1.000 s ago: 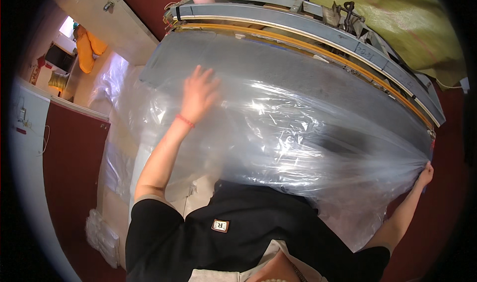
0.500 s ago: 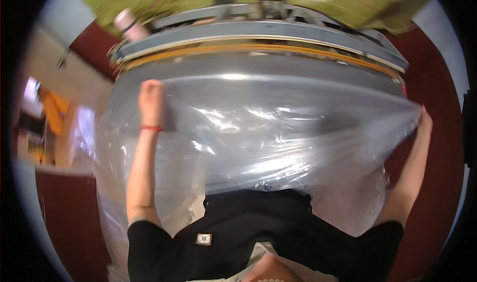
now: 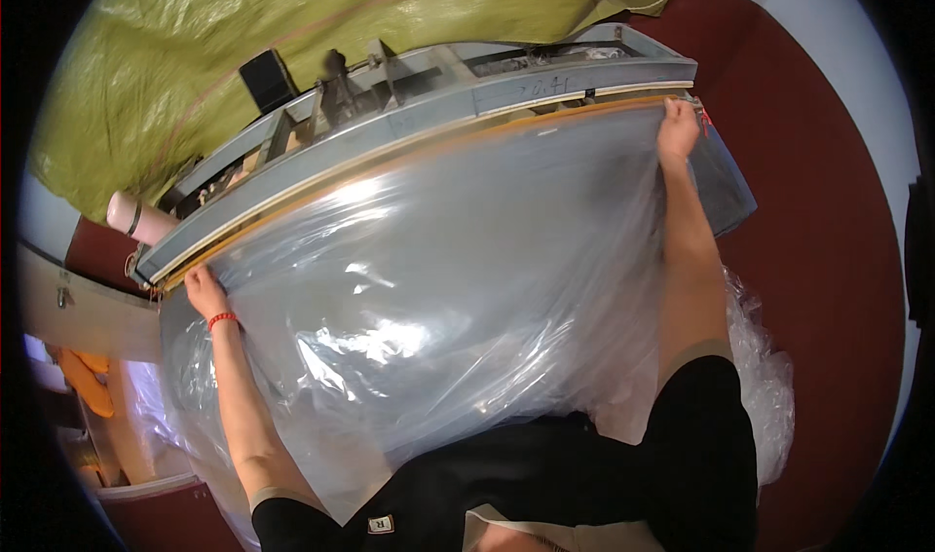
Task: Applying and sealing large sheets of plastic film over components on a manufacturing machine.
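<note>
A wide sheet of clear plastic film (image 3: 438, 260) stretches between my hands over a grey flat surface. My left hand (image 3: 205, 292), with a red bracelet at the wrist, pinches the film's far left corner beside the left end of the orange strip (image 3: 390, 158). At the right end of that strip, my right hand (image 3: 679, 128) grips the far right corner. The film's far edge lies along the orange strip, below the long grey metal bar (image 3: 419, 119) of a machine. Its near part hangs in creases against my black shirt.
A pink bottle (image 3: 141, 218) lies at the bar's left end. Behind the machine hangs a yellow-green tarp (image 3: 195, 75), with a black box-like object (image 3: 267, 80) before it. Bunched clear plastic (image 3: 765, 386) spills onto the dark red floor (image 3: 828, 260) at right.
Both hands have carried the film's far edge forward to the machine's orange strip. My right hand came inward from the far right, and the view has turned.
</note>
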`<state>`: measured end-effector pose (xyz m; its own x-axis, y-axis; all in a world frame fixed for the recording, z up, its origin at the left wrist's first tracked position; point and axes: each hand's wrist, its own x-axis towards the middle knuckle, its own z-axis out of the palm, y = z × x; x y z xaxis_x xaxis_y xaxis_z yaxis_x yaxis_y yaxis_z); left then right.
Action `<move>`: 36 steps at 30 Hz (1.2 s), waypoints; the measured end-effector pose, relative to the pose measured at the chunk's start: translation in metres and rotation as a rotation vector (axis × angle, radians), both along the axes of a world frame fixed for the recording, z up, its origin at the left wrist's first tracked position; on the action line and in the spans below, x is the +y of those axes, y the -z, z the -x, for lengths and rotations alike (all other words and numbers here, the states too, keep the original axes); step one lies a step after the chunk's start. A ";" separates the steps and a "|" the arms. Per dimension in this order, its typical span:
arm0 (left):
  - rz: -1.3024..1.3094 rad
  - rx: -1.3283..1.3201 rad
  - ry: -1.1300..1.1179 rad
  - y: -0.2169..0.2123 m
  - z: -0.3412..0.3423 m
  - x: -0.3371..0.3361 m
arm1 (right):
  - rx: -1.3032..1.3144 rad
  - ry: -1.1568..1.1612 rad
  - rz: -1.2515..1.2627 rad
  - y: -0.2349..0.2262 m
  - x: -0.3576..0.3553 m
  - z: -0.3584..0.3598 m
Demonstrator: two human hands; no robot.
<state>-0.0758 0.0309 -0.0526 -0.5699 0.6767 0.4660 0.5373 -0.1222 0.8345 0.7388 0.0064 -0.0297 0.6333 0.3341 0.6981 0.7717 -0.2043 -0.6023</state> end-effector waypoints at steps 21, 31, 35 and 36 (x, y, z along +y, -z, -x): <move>-0.139 -0.340 0.137 -0.001 -0.008 0.025 | 0.157 0.169 -0.144 -0.002 0.028 0.007; -0.068 -0.257 0.146 0.010 0.027 0.022 | 0.257 0.141 -0.246 0.012 0.043 -0.018; 0.048 -0.185 0.287 -0.026 -0.016 -0.012 | 0.283 0.131 -0.277 -0.029 0.032 0.016; 0.045 -0.189 0.262 -0.038 -0.026 -0.027 | 0.136 0.062 -0.310 -0.050 0.022 0.045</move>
